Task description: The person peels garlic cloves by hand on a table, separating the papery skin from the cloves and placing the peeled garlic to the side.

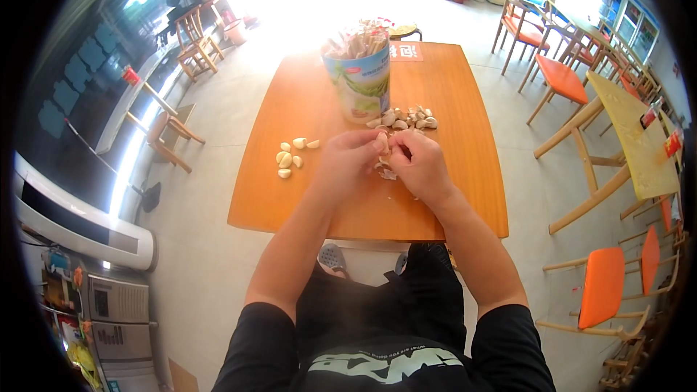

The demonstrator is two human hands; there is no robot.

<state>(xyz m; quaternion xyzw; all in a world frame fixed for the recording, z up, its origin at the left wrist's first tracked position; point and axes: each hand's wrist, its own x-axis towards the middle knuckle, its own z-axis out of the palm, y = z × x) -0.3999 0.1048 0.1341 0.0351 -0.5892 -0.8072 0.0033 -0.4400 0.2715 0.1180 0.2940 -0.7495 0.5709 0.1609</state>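
Observation:
Over the middle of the wooden table [428,219], my left hand [350,162] and my right hand [422,165] meet with fingers closed. Between their fingertips is a garlic clove [382,144], mostly covered by the fingers. Both hands pinch at it. Scraps of garlic skin [387,172] lie on the table just below the fingertips. A pile of unpeeled garlic cloves [408,118] sits beyond my right hand. Several peeled garlic cloves [285,159] are grouped to the left of my left hand.
A tall printed bucket [361,91] packed with paper-wrapped sticks stands behind the unpeeled cloves. Near the table's far edge is a red sign [406,51]. Orange-seated chairs [602,287] and another table [630,131] stand to the right, wooden chairs [173,134] to the left.

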